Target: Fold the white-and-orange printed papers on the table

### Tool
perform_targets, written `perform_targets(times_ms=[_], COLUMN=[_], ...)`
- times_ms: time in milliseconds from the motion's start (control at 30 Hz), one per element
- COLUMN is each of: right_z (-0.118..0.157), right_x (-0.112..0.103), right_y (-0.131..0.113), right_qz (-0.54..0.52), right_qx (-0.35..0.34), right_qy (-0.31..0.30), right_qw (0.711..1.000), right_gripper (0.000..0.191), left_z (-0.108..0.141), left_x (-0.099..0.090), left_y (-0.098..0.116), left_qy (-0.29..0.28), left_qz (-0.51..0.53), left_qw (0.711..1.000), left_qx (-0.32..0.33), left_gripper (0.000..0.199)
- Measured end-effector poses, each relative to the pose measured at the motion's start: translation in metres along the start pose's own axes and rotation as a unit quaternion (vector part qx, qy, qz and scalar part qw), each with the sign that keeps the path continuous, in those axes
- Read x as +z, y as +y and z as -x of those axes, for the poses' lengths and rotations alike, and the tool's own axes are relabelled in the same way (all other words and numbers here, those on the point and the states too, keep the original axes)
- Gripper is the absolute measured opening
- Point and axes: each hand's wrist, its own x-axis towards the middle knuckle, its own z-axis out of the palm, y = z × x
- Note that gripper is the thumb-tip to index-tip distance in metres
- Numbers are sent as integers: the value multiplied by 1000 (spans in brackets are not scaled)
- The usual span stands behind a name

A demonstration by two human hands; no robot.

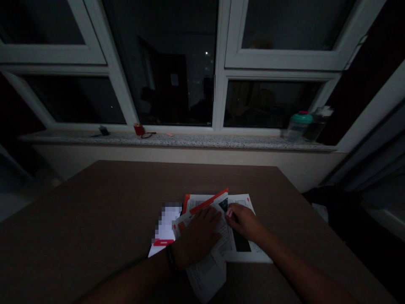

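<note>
My left hand [202, 232] lies with its fingers stretched out on a printed page [210, 270] that is folded or turned over at an angle. Beneath that page is a printed booklet [259, 251] with a dark picture block and an orange corner. Between the fingers of my right hand [245, 219] is a small pink object [229, 212], held against the slanted edge of the page; its exact kind is too small and dark to make out. A dark band circles my left wrist.
A lit phone-like screen [169, 219], partly pixelated, lies left of the papers on the brown table [95, 207]. Beyond it, a granite window sill [190, 141] carries a small red jar [138, 129], a teal-lidded bottle [299, 126] and a clear bottle [318, 122].
</note>
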Motion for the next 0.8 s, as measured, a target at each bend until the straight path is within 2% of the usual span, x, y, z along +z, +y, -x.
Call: perform_targets(times_ms=[233,300,500,667,800], right_z=[6,6,0,1,3], right_x=[-6,-5,2,-1,-1], right_y=[-4,-4,1,-3,-3], right_qz=[-9,-5,-6,-30,-58], right_qx=[-120,-107,1,-11,-12], right_qy=[-77,-69,9,31,22], right_qw=[990,992,1000,999,998], right_gripper=[8,7,4,10,8], left_z=[-1,0,1,-1,-2], left_x=[4,4,-5,-9,-8], left_y=[-1,0,3,4,4], left_qy=[14,12,-8,-21,-18], left_qz=[3,1,-2,-18,-12], left_qw=[1000,1000,1000,999,999], left_qx=[8,4,4,-19,-27], left_gripper=[49,48,57,56,53])
